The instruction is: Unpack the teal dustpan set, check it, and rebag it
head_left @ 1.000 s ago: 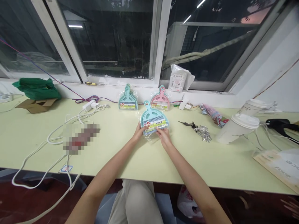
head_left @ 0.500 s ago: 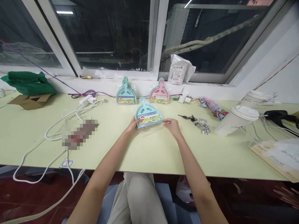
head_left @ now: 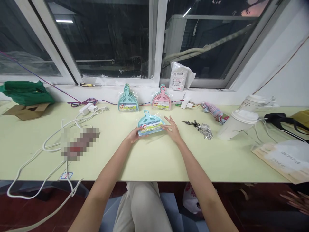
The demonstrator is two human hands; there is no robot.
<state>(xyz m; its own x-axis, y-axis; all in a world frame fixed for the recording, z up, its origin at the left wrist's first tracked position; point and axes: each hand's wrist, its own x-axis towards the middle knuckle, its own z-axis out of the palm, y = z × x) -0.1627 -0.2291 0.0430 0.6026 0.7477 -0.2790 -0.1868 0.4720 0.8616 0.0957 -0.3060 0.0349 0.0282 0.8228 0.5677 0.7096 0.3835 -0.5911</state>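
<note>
A small teal dustpan-and-brush set (head_left: 151, 122) in clear wrap lies flat on the pale green table (head_left: 154, 158), handle pointing away from me. My left hand (head_left: 133, 134) grips its near left corner. My right hand (head_left: 172, 128) rests beside its right edge with the fingers spread, fingertips touching the wrap. Against the window ledge behind lean a stack of teal sets (head_left: 127, 99) and a pink set (head_left: 161, 98).
White cables (head_left: 60, 135) and chargers sprawl at the left, with a green cloth (head_left: 26, 92) on cardboard beyond. To the right lie a key bunch (head_left: 202, 129), two lidded paper cups (head_left: 238, 124), a black strap and a paper bag (head_left: 282, 158). A white pouch (head_left: 178, 77) sits on the sill.
The teal set has gone from held up in both hands to lying flat on the table. My right hand let go and now rests open at its right edge.
</note>
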